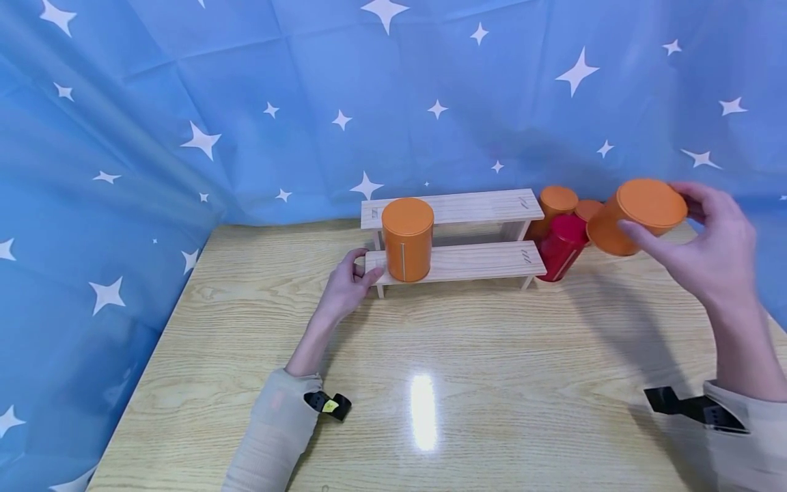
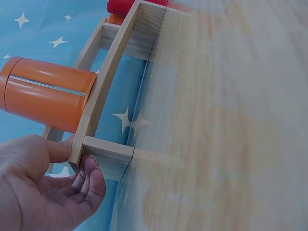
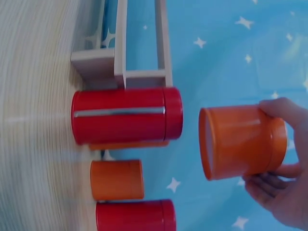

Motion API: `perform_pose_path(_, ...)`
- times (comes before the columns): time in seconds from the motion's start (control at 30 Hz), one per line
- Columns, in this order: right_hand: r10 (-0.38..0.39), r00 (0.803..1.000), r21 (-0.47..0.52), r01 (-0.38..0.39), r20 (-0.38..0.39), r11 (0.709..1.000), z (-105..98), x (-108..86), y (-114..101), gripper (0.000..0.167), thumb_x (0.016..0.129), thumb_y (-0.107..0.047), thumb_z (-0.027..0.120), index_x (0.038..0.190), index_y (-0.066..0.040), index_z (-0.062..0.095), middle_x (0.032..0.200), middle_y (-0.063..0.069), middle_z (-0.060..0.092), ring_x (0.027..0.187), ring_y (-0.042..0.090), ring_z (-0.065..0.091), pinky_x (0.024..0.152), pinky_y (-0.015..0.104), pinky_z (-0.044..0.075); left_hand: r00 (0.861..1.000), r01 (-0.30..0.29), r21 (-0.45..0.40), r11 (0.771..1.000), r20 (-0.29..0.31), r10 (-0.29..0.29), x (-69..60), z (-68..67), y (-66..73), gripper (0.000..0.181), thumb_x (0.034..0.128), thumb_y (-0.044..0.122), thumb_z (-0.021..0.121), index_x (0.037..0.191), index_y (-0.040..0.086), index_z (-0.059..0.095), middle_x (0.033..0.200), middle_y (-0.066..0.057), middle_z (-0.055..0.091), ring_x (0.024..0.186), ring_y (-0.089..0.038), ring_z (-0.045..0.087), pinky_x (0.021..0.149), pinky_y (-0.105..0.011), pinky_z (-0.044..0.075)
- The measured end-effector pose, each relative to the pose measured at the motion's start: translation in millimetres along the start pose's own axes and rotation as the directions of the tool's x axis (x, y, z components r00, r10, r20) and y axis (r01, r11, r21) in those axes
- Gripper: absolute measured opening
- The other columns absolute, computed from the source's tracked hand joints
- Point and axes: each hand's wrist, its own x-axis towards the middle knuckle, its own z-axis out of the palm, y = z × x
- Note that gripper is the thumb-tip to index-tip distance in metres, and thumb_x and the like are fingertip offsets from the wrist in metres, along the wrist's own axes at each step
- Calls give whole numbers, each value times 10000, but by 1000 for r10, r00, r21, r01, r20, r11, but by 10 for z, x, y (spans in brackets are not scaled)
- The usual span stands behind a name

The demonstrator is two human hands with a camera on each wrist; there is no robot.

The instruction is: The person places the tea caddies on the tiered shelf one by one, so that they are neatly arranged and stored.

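My left hand [image 1: 347, 285] grips the left end of the lower wooden shelf [image 1: 473, 261], thumb on top and fingers curled beneath, as the left wrist view also shows. Beside that thumb an orange canister [image 1: 408, 240] stands upright on the lower shelf, near its left end. My right hand [image 1: 716, 239] holds another orange canister [image 3: 243, 142] in the air, thumb and fingers around its lidded end, above and to the right of a red canister [image 3: 127, 115]. In the head view the held canister is tilted.
At the right end of the two-step shelf, orange canisters [image 1: 558, 199] stand behind the red one. The right wrist view shows a second red canister [image 3: 135, 215] and a small orange one [image 3: 117, 180]. A blue star-patterned cloth [image 1: 295, 82] hangs behind the wooden table [image 1: 467, 383].
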Motion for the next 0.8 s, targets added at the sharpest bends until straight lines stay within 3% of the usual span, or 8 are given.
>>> perform_pose_path(0.4,-134,990,109,129,41,986,186,-71,-319,700,745,-97,892,1373,-27,592,1169,-235,489,1062,-62,429,883,119,329,1000,-4,-1,1000,-2,4,6,-4,-15,620,1003,256,669,1508,28,391,821,-46,555,709,-167,548,611,-277,445)
perform_pose_path(0.57,-202,977,142,191,66,971,318,-107,-424,727,700,-71,913,1352,-16,596,1180,-129,536,1017,-33,443,797,133,335,1000,-9,1,1000,0,9,8,0,-21,617,1007,258,662,1510,29,389,835,-47,548,720,-179,550,613,-279,442)
perform_pose_path(0.8,-302,948,187,280,101,942,516,-172,-570,753,677,-26,912,1351,20,579,1205,128,601,1037,-46,456,819,118,364,1000,-14,14,1000,-2,14,9,0,-14,617,1004,259,667,1505,25,393,829,-42,544,704,-144,529,621,-279,442)
